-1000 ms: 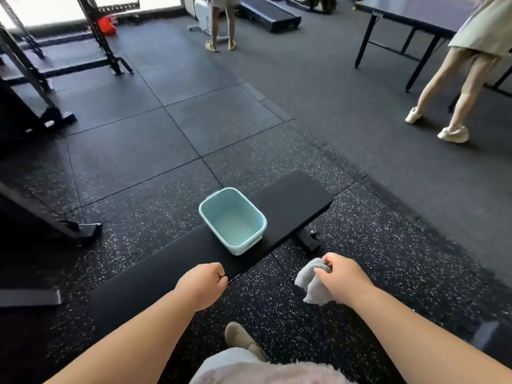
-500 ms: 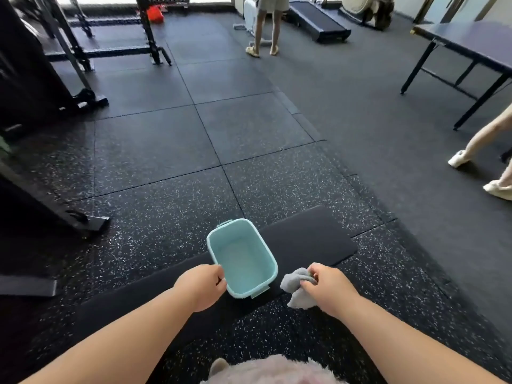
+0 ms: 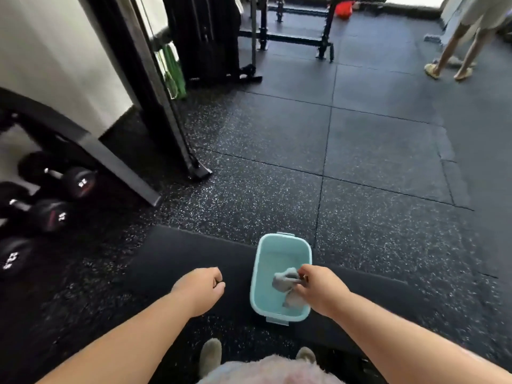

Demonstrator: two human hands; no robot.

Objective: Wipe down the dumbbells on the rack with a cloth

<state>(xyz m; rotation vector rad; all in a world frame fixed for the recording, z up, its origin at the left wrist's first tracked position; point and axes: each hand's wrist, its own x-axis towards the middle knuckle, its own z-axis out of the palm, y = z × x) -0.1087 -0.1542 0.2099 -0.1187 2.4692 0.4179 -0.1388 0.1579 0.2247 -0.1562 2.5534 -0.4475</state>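
A small grey cloth (image 3: 285,281) hangs inside a light teal plastic basin (image 3: 259,273), pinched by my right hand (image 3: 318,289) over the basin's right side. The basin stands on a flat black bench pad (image 3: 194,259). My left hand (image 3: 201,289) hovers above the pad to the left of the basin, fingers curled, holding nothing. Black round-headed dumbbells (image 3: 74,182) with chrome handles lie on a low rack (image 3: 110,162) at the far left; another dumbbell (image 3: 50,217) sits below the first.
Black gym machine frames (image 3: 171,106) stand at the left and back on speckled rubber floor tiles (image 3: 360,189). A person's legs (image 3: 457,51) are at the far right. A red object (image 3: 343,8) lies near the back rack. My feet (image 3: 210,356) are just in front of the bench.
My view swung left, bringing the dumbbell rack into sight. My right hand moved the cloth from beside the basin to inside it. My left hand stayed curled beside the basin.
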